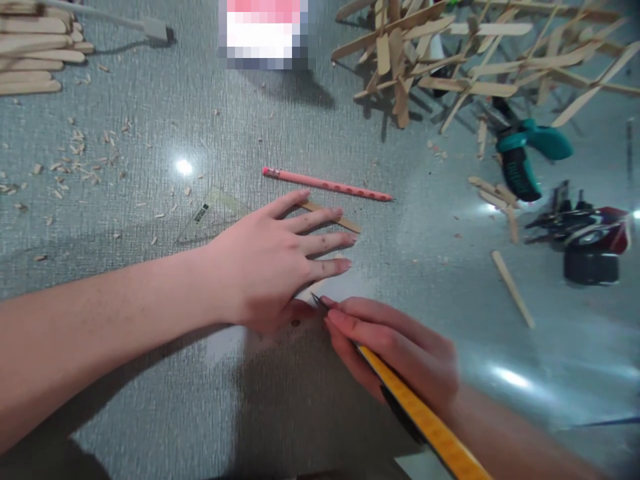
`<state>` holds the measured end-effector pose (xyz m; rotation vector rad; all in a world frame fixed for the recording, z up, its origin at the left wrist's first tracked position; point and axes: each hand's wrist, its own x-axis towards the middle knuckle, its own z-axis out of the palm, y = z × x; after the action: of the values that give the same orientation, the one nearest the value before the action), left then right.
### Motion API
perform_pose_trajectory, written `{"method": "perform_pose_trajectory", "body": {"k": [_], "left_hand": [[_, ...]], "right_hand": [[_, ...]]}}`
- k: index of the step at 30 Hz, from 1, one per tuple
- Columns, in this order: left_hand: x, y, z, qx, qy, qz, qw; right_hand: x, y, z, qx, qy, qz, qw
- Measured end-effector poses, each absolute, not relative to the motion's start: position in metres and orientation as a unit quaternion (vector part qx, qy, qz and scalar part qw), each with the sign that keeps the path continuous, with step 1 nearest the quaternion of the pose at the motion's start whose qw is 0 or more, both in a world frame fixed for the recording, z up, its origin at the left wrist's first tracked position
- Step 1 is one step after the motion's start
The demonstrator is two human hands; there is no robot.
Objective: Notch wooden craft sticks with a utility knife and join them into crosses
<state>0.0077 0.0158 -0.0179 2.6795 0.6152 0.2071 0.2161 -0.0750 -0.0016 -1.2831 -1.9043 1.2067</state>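
The right hand (395, 340), grip closed round the yellow knife (423, 408), has its tip at a pale piece (306, 292), four o'clock of the left hand (270, 260), spread flat over a stick (351, 225) at two o'clock. Likely scoring; next calls for steady bracing.

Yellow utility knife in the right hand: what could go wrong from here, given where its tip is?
Most serious: the tip of the yellow utility knife, held in the right hand, sits between the thumb and index finger of the left hand; a slip could nick either one.
Lesser: the pink pencil lies loose just beyond the left fingertips, so a sudden shift of that hand might knock it away.
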Motion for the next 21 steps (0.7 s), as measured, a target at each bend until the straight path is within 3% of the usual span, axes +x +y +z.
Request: {"method": "perform_pose_trajectory", "body": {"k": [3, 6, 16, 21], "left_hand": [[0.0074, 0.0158, -0.0183, 0.954, 0.217, 0.077, 0.193], [0.0075, 0.0159, -0.0185, 0.953, 0.217, 0.084, 0.194], [0.0084, 0.0162, -0.0191, 0.953, 0.214, 0.087, 0.195], [0.0091, 0.0161, -0.0193, 0.954, 0.214, 0.081, 0.192]], "right_hand": [[0.2204, -0.0718, -0.0031, -0.434, -0.799, 0.279, 0.31], [0.2228, -0.0726, -0.0057, -0.436, -0.822, 0.217, 0.295], [0.2224, -0.0766, -0.0089, -0.446, -0.819, 0.211, 0.294], [0.2237, -0.0751, -0.0086, -0.468, -0.777, 0.291, 0.304]]}}
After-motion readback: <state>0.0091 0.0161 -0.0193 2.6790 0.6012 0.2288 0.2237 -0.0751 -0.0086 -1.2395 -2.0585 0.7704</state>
